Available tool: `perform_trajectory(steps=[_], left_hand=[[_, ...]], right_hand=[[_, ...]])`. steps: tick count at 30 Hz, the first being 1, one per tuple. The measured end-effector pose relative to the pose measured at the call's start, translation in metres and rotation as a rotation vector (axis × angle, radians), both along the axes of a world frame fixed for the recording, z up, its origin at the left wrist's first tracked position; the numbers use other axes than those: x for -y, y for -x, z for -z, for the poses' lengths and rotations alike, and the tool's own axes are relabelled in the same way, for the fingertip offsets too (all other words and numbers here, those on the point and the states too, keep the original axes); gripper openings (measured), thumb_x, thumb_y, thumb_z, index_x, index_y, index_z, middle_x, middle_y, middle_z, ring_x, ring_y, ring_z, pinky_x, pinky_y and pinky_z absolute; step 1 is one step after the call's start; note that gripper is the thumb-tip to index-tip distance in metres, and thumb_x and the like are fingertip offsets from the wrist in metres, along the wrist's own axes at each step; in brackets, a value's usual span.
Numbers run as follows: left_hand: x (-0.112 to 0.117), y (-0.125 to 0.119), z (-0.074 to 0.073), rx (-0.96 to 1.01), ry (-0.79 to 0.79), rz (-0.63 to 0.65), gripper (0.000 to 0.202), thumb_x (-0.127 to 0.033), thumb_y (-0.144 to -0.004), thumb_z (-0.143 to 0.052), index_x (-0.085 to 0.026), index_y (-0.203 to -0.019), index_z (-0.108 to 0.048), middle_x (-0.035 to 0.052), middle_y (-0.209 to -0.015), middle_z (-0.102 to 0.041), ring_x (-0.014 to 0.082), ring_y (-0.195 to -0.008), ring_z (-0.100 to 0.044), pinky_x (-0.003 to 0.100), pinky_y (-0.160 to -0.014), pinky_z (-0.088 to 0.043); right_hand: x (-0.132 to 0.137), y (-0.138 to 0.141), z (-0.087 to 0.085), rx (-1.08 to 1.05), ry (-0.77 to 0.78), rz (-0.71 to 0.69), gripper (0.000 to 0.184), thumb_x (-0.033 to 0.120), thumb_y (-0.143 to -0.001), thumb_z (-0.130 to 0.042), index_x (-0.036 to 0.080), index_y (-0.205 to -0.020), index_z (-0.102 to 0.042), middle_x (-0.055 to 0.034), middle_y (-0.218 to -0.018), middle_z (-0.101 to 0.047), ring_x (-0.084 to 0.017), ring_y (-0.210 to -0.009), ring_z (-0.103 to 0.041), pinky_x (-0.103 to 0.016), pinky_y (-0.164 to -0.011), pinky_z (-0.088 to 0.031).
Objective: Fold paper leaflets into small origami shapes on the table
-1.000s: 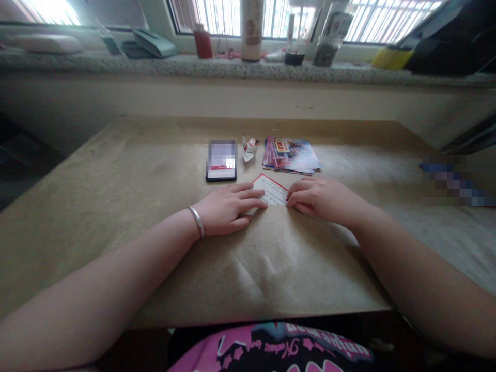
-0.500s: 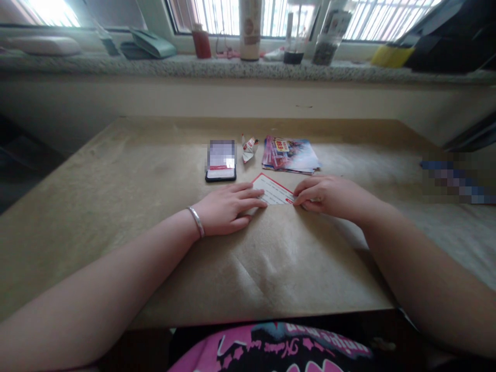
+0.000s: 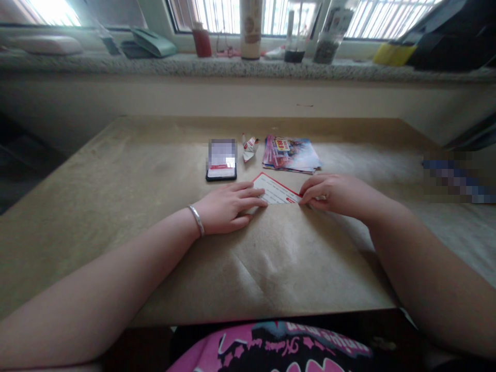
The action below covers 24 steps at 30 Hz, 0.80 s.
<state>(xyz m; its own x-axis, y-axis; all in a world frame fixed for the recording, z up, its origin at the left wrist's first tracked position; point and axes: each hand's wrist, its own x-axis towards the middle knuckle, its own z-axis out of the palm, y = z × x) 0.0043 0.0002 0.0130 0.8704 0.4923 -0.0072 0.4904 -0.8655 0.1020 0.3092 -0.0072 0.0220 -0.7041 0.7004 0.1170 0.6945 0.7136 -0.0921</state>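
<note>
We press our left hand [image 3: 227,208] spread flat on the red-edged white paper card [image 3: 276,189], steadying it while our right hand [image 3: 335,195] pinches its corner.

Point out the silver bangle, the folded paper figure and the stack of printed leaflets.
Silver bangle [image 3: 196,220], head view, on its curved band at the wrist.
Folded paper figure [image 3: 250,148], head view, on its central folds.
Stack of printed leaflets [image 3: 290,155], head view, on the top sheet.
</note>
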Motion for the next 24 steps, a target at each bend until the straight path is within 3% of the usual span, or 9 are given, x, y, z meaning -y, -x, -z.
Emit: perform_trajectory(steps=[10, 19, 22, 24], left_hand=[[-0.001, 0.001, 0.001, -0.009, 0.004, 0.002, 0.049, -0.025, -0.086, -0.047, -0.027, -0.135, -0.048, -0.0002, -0.149, -0.039, 0.0255, -0.138, -0.032, 0.043, -0.114, -0.029], [-0.001, 0.001, 0.002, 0.013, 0.002, 0.01, 0.047, -0.026, -0.087, -0.047, -0.026, -0.134, -0.05, 0.0005, -0.148, -0.04, 0.0257, -0.137, -0.033, 0.043, -0.114, -0.03], [-0.002, 0.001, 0.002, 0.014, -0.002, 0.011, 0.048, -0.026, -0.087, -0.048, -0.026, -0.134, -0.049, 0.0004, -0.148, -0.04, 0.0256, -0.137, -0.033, 0.043, -0.114, -0.03], [-0.002, 0.001, 0.003, 0.016, -0.01, 0.013, 0.048, -0.026, -0.086, -0.048, -0.027, -0.135, -0.049, 0.0, -0.148, -0.04, 0.0253, -0.137, -0.033, 0.043, -0.114, -0.03]], right_hand=[[-0.002, -0.014, 0.0, 0.026, 0.034, 0.003, 0.025, 0.012, -0.075, -0.058, 0.027, -0.084, -0.076, 0.0013, -0.096, -0.073, -0.013, -0.078, -0.067, -0.025, -0.069, -0.05], [-0.003, -0.018, -0.004, 0.019, 0.096, 0.041, 0.021, 0.016, -0.077, -0.055, 0.024, -0.081, -0.074, -0.0001, -0.095, -0.072, -0.015, -0.08, -0.066, -0.028, -0.075, -0.051], [-0.001, -0.012, -0.004, -0.105, 0.114, 0.064, 0.022, 0.017, -0.08, -0.051, 0.022, -0.082, -0.073, -0.002, -0.089, -0.073, -0.015, -0.078, -0.065, -0.029, -0.076, -0.052], [0.001, -0.004, -0.003, -0.271, 0.041, 0.173, 0.023, 0.018, -0.082, -0.05, 0.021, -0.088, -0.072, -0.0039, -0.09, -0.072, -0.015, -0.077, -0.065, -0.028, -0.072, -0.052]])
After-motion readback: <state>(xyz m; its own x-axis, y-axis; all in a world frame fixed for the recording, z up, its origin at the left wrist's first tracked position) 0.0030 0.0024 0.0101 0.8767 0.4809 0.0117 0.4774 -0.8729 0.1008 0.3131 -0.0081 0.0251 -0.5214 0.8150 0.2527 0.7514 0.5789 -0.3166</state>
